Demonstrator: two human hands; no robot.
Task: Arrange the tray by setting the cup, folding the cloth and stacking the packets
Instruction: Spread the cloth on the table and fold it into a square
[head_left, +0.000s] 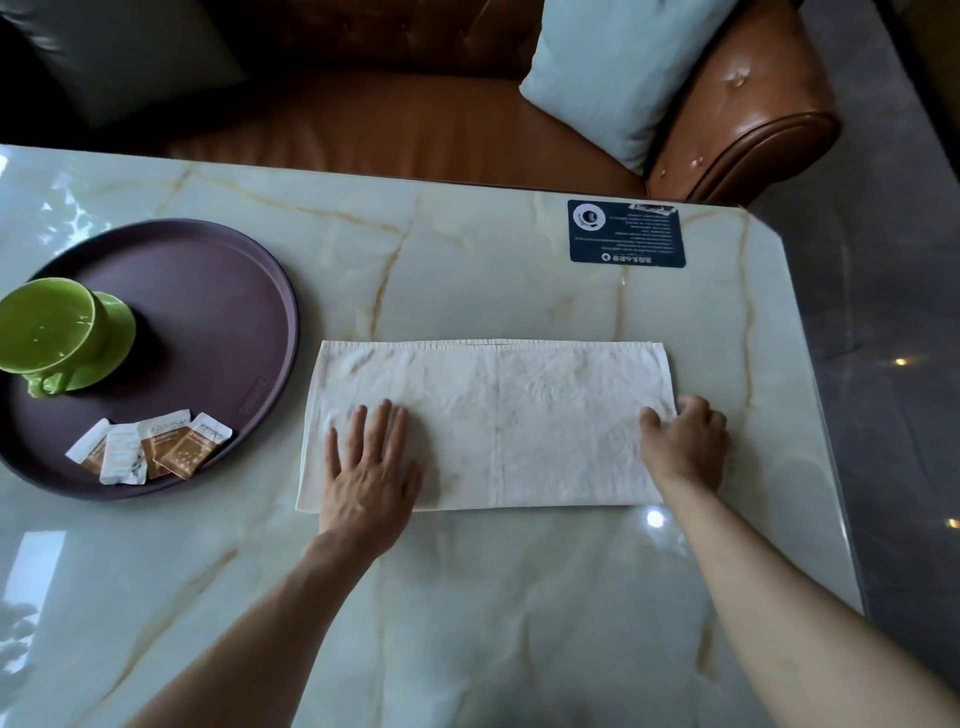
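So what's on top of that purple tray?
On the tray sit a green cup on its saucer and four packets, fanned and overlapping. Whatever lies beneath them is hidden.

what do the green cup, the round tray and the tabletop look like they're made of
Green cup: probably glazed ceramic, with glossy highlights inside.
Round tray: matte dark purple, likely plastic or rubber; no glare.
Tabletop: polished marble or a marble-look slab, with tan veins and mirror-like reflections.
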